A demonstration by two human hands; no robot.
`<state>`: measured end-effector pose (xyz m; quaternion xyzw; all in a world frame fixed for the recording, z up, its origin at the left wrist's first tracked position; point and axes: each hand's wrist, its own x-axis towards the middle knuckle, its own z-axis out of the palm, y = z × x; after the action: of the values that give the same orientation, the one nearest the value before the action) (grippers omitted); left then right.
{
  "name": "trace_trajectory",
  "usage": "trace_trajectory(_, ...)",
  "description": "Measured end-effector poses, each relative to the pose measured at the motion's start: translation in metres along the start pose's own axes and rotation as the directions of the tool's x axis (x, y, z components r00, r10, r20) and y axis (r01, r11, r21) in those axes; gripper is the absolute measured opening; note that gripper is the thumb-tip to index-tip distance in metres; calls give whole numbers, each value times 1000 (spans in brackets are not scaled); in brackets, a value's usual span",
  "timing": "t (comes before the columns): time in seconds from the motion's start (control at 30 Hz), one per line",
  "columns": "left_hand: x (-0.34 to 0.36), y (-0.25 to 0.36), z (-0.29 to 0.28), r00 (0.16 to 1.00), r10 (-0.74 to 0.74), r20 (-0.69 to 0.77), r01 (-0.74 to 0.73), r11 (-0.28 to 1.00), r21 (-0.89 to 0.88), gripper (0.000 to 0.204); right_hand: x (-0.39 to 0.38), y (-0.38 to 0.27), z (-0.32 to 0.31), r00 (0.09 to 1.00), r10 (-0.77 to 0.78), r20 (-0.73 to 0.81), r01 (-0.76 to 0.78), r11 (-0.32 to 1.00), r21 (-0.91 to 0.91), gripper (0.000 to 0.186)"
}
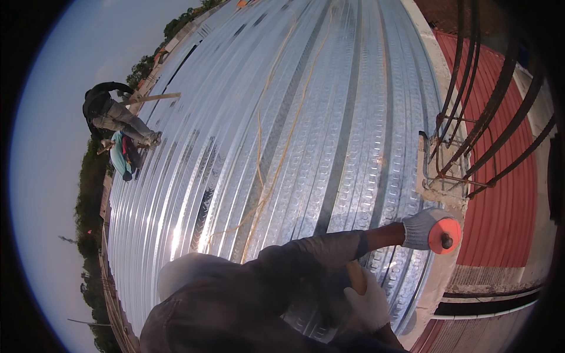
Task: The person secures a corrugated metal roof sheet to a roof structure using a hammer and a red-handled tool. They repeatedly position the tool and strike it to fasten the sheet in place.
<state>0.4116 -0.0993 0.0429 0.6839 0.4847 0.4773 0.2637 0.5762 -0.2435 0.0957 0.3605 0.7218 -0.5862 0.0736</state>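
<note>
My left hand (pixel 421 228), in a grey glove, reaches out to the concrete edge (pixel 438 194) of the roof. It holds an orange round piece (pixel 444 235) with a dark knob in its middle. My right hand (pixel 368 301), in a white glove, is lower and closer to my body. It grips a wooden handle (pixel 355 276); the handle's far end is hidden behind my brown sleeve (pixel 312 247). Both hands are over the right rim of the ribbed galvanised metal decking (pixel 329 106).
Rusty rebar (pixel 471 117) rises from a concrete stub beside my left hand. A red roof (pixel 500 206) lies below to the right. Yellow cord (pixel 276 153) runs across the decking. Another person (pixel 115 115) crouches at the far left edge by a wooden plank (pixel 154 97) and teal cloth (pixel 119 156).
</note>
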Motion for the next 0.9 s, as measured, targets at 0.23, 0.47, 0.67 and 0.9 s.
trace_trajectory(0.23,-60,-16,-124,936,-206,-284,296,898,325,35,96,18,83,949,-231,-216,233,972,-20,97)
trace_trajectory(0.47,-142,-78,-203,982,-130,-136,179,415,892,21,51,32,94,907,-347,240,398,892,-215,68)
trace_trajectory(0.67,-173,-96,-164,991,-54,-125,134,564,815,16,2,34,100,941,-152,303,324,669,-669,90)
trace_trajectory(0.9,-152,-79,-170,993,-117,26,17,354,935,6,9,33,153,918,69,391,236,698,-676,103)
